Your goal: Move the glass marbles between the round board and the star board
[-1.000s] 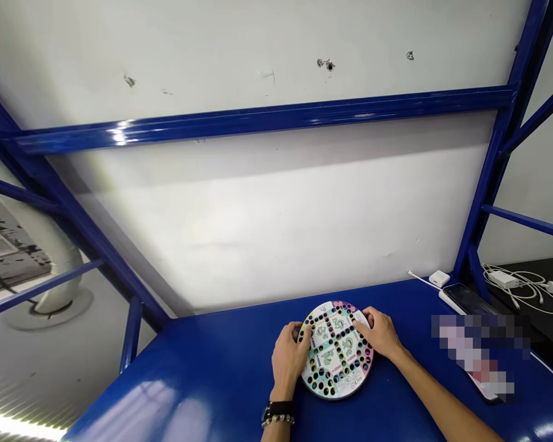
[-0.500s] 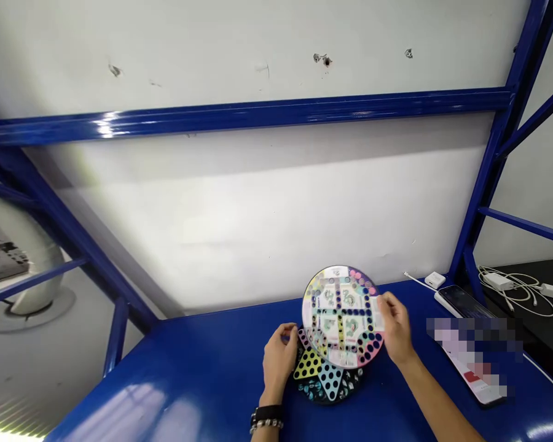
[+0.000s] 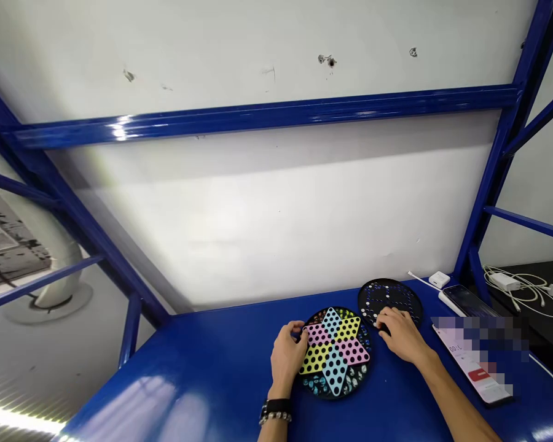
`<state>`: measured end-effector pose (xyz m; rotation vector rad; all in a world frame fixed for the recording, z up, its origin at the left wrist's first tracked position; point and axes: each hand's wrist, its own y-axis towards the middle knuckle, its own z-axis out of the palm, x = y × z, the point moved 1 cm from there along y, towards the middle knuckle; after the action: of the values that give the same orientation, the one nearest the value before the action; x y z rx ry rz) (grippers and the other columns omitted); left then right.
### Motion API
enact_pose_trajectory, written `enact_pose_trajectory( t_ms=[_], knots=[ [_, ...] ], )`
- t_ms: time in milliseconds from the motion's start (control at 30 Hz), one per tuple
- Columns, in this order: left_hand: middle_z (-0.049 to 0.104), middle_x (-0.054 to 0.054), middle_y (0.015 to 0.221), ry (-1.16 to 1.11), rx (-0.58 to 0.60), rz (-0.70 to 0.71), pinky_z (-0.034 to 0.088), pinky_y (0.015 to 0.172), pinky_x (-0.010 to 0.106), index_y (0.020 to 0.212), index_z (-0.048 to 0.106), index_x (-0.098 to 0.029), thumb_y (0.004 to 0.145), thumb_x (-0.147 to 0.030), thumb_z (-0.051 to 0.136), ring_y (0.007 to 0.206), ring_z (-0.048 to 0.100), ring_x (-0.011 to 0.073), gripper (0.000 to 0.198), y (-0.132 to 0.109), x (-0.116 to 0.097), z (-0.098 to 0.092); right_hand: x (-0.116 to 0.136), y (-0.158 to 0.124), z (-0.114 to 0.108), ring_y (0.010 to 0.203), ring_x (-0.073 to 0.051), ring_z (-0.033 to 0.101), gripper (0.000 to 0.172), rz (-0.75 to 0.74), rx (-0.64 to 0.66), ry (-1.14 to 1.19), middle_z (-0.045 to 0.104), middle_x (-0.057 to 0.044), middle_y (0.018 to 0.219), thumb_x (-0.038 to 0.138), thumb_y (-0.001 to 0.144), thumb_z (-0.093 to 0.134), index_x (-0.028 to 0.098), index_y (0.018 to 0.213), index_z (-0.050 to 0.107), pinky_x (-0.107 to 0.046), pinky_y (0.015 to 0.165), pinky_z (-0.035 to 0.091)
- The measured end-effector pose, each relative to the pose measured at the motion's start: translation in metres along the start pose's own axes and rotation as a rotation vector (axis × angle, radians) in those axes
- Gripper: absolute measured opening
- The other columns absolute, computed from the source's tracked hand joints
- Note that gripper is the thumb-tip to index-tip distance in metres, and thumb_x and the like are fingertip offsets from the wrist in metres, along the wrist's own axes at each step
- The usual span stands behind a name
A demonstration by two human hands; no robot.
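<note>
Star board [image 3: 335,348] on counter [image 3: 221,356].
Its left rim is held by the left hand [image 3: 286,356], seemingly for steadiness; beyond its right, a dark disc [image 3: 389,293] is touched by the right hand [image 3: 403,334], grip unclear.

Panel: I get a broad, soft bright patch on the white panel [image 3: 230,215] mid-frame, greying toward the top.
Rail: the blue rail [image 3: 276,116] flashes a white glint at left; a grey shadow band lies beneath it.
Table: milky glare clouds the table [image 3: 221,356] at lower left.
Lower-left corner: blown-out light.
Star board: its holes [image 3: 334,353] read clearly to me.
Phone: pixel blocks partly mask the phone [image 3: 472,363], lower right.
Edges: wide-angle stretch.
</note>
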<state>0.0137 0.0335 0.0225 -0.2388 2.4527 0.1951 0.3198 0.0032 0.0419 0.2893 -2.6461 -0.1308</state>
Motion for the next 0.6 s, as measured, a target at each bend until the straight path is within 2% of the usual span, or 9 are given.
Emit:
enact_pose_trajectory(
  t_ms=[100, 233, 400, 500, 600],
  knots=[
    [0.07, 0.004, 0.102, -0.002, -0.007, -0.002, 0.049, 0.067, 0.03, 0.102, 0.066, -0.026, 0.083, -0.043, 0.048, 0.087, 0.065, 0.0221, 0.031, -0.001, -0.001, 0.0, 0.002, -0.001, 0.005, 0.105, -0.024, 0.056, 0.023, 0.03, 0.004, 0.022, 0.063, -0.005, 0.11, 0.017, 0.085, 0.047, 0.026, 0.099, 0.063, -0.04, 0.094, 0.039],
    [0.07, 0.004, 0.101, -0.014, -0.018, -0.001, 0.049, 0.067, 0.03, 0.101, 0.067, -0.026, 0.083, -0.043, 0.048, 0.085, 0.065, 0.0221, 0.031, -0.001, -0.002, 0.0, 0.02, 0.001, 0.013, 0.11, -0.023, 0.056, 0.029, -0.008, -0.006, 0.111, 0.062, -0.005, 0.116, 0.024, 0.087, 0.046, 0.027, 0.11, 0.062, -0.037, 0.093, 0.04],
    [0.07, 0.004, 0.102, -0.021, -0.001, 0.002, 0.049, 0.068, 0.03, 0.101, 0.066, -0.026, 0.084, -0.044, 0.046, 0.087, 0.065, 0.022, 0.032, -0.001, -0.001, 0.001, 0.039, 0.001, 0.02, 0.095, -0.021, 0.062, 0.024, -0.005, 0.103, 0.02, 0.064, -0.005, 0.106, 0.023, 0.086, 0.046, 0.024, 0.1, 0.066, -0.035, 0.085, 0.042],
    [0.07, 0.004, 0.103, -0.014, -0.002, 0.013, 0.048, 0.068, 0.03, 0.101, 0.066, -0.026, 0.085, -0.043, 0.046, 0.088, 0.065, 0.0217, 0.031, -0.001, -0.001, 0.001, 0.044, 0.008, 0.015, 0.088, -0.021, 0.064, 0.02, -0.021, 0.163, -0.088, 0.066, -0.006, 0.102, 0.02, 0.085, 0.048, 0.022, 0.092, 0.066, -0.033, 0.078, 0.043],
    [0.07, 0.004, 0.103, -0.004, -0.007, 0.023, 0.048, 0.067, 0.029, 0.1, 0.067, -0.026, 0.084, -0.042, 0.047, 0.088, 0.065, 0.0217, 0.031, -0.001, -0.002, 0.001, 0.047, 0.019, 0.01, 0.082, -0.021, 0.064, 0.013, -0.04, 0.236, -0.16, 0.067, -0.006, 0.096, 0.017, 0.078, 0.054, 0.022, 0.08, 0.065, -0.03, 0.069, 0.042]
  ],
)
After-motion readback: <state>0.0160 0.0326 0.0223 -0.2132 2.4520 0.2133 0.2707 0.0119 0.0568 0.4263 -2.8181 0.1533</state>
